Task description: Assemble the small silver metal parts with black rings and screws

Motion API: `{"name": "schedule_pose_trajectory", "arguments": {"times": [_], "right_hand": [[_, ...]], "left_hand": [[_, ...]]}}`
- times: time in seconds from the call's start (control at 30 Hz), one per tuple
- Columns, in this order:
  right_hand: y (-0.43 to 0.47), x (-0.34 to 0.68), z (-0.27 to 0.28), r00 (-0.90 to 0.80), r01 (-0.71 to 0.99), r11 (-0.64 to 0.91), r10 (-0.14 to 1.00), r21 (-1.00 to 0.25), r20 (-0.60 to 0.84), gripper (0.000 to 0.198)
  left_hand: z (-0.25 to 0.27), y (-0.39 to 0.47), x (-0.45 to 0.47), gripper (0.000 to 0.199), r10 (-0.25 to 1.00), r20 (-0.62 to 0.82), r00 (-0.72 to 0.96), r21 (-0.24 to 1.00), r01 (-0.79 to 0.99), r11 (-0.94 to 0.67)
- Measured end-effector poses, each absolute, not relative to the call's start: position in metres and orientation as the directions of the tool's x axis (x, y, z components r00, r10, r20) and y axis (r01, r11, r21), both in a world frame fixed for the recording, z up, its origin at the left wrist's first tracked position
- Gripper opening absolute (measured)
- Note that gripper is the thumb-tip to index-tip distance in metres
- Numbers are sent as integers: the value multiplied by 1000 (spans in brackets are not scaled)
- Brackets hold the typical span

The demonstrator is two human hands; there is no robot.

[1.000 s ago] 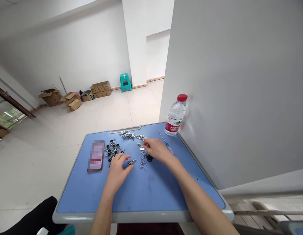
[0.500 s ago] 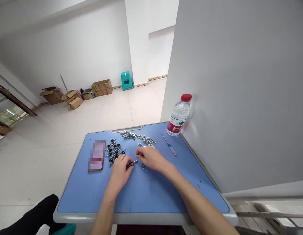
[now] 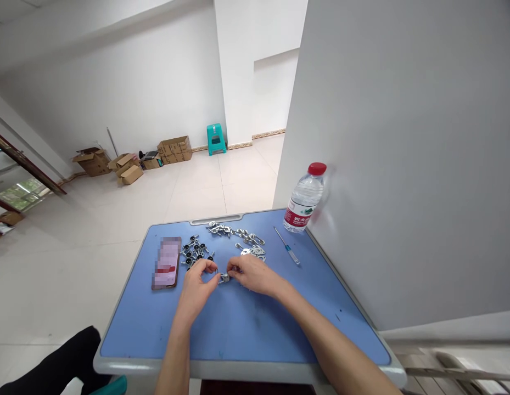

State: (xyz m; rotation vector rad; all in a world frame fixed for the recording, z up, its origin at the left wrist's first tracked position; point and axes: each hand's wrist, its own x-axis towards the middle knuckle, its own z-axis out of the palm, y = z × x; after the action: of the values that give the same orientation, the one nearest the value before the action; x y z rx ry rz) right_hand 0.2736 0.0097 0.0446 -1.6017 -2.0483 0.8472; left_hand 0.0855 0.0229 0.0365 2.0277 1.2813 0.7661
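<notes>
My left hand is closed, pinching a small metal fitting with a dark edge above the blue tabletop. Close on its right, my right hand is closed too, thumb and fingertips together at the other end of this fitting. Anything tiny inside the right fingertips is hidden. Beyond the left hand lies a cluster of bolt-like parts with black round wheels. Flat silver plates lie just past the right hand. The small loose pieces below the right hand are mostly covered by it.
A phone lies at the left of the blue table. Silver hooks or links and more metal parts lie along the back. To the right are a screwdriver and a water bottle near the grey wall.
My right hand has come left to the fitting in my left hand, and the fitting has turned. The view has shifted slightly.
</notes>
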Motion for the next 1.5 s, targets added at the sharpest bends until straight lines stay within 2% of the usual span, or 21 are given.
{"name": "schedule_pose_trajectory", "arguments": {"times": [0.17, 0.27, 0.37, 0.43, 0.5, 0.6, 0.7, 0.87, 1.1, 1.23, 1.4, 1.5], "right_hand": [[10, 274, 47, -268, 469, 130, 963, -874, -1, 19], [11, 271, 45, -259, 376, 92, 966, -922, -9, 14], [15, 280, 44, -220, 359, 51, 975, -932, -31, 13], [19, 295, 44, -114, 424, 29, 993, -905, -21, 15], [22, 314, 45, -17, 534, -11, 1000, -845, -23, 18], [22, 336, 48, -22, 675, -98, 988, -731, -153, 18], [19, 343, 50, -60, 773, -120, 964, -624, -260, 18], [16, 336, 56, -67, 811, -136, 944, -569, -322, 15], [15, 333, 56, -12, 817, -117, 976, -565, -219, 15], [14, 320, 59, -22, 772, -47, 995, -634, -101, 17], [11, 296, 63, -77, 647, 83, 996, -758, 44, 25], [8, 281, 60, -105, 564, 114, 992, -818, 66, 41]], "left_hand": [[35, 17, 94, 6, 841, 335, 424, 656, 536, -531], [31, 13, 98, 8, 781, 402, 479, 593, 514, -620], [27, 13, 98, 16, 774, 436, 459, 568, 527, -632], [26, 14, 96, 19, 783, 445, 434, 561, 547, -622], [27, 15, 94, 14, 794, 436, 423, 554, 569, -607], [29, 17, 92, 14, 813, 401, 421, 551, 599, -582], [32, 19, 91, 15, 842, 317, 436, 562, 628, -537], [36, 19, 87, 6, 881, 150, 448, 580, 682, -446], [34, 20, 85, 9, 871, 138, 472, 552, 694, -463], [34, 21, 86, 16, 856, 192, 480, 531, 683, -502], [35, 20, 88, 20, 856, 413, 310, 577, 638, -510], [33, 16, 93, 18, 768, 584, 263, 477, 655, -586]]}}
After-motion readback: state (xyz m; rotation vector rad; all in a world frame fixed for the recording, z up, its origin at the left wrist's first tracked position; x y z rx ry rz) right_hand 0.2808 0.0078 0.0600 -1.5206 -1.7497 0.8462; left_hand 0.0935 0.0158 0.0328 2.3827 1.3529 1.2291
